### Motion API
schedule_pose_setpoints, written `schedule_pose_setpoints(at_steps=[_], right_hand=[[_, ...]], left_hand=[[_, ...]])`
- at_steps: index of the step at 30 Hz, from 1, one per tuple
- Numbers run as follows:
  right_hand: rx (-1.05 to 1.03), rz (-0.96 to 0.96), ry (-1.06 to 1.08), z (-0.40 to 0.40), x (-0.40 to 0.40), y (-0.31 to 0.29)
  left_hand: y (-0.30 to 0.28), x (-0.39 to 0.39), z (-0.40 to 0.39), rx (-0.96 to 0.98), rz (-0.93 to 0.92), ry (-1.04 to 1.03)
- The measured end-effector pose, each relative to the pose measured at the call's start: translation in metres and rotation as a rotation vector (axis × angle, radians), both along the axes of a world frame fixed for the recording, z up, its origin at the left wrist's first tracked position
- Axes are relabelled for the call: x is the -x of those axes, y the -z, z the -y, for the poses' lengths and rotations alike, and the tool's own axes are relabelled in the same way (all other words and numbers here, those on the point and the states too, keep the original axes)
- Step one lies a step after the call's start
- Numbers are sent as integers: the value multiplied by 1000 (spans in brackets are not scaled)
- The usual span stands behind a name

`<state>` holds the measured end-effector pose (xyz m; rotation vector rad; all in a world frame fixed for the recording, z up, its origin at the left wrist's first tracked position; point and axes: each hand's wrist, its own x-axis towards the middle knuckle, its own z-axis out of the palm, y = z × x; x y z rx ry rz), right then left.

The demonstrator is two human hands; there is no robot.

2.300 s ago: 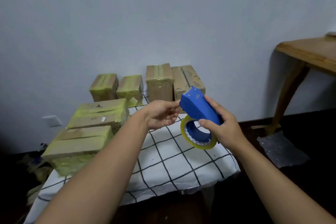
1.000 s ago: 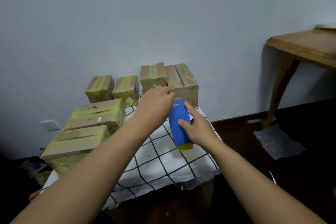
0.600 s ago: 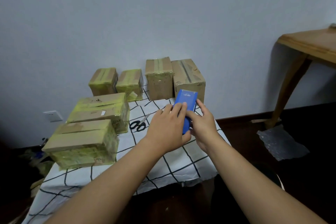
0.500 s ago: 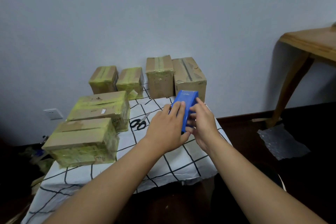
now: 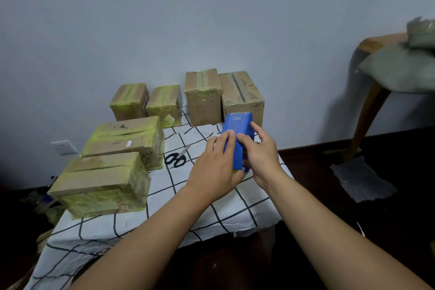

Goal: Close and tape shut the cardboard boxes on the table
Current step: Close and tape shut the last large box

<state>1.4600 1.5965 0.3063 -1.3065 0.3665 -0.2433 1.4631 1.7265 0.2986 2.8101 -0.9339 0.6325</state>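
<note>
A blue tape dispenser (image 5: 237, 129) is held between both hands above the table's right half. My left hand (image 5: 215, 169) wraps its left side and underside. My right hand (image 5: 261, 152) grips its right side, fingers on top. A sliver of yellow tape shows beneath it. Several closed cardboard boxes stand on the table: two large ones wrapped in yellowish tape on the left (image 5: 101, 181) (image 5: 124, 139), two small ones (image 5: 129, 101) (image 5: 164, 103) and two taller brown ones (image 5: 203, 96) (image 5: 242, 96) by the wall.
Black-handled scissors (image 5: 176, 158) lie on the white checked tablecloth (image 5: 211, 214) left of my hands. A wooden table (image 5: 376, 92) with a pale bag on it stands at the right. Bubble wrap (image 5: 362, 179) lies on the dark floor. A wall socket (image 5: 63, 147) is at the left.
My hands turned the dispenser from roll-side showing to its blue back facing me and lowered it toward the table. My left hand moved from its tip to cupping its side.
</note>
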Motion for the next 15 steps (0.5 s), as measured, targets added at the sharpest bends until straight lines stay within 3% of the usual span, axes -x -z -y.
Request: schedule_pose_setpoints(at_steps=[4,7,10,15], right_hand=[[162,-21,75,8,-6,-1],[556,-28,94,25,-6,-13],[955,-112,-37,34,-7,-21],[1236,-249,-133,19,-16,-5]], left_hand=[[11,1,0,95,-57,82],[22,5,-5,171,13,134],[25,1,-11,219,70,105],[32,-10,-23,204,-7,30]])
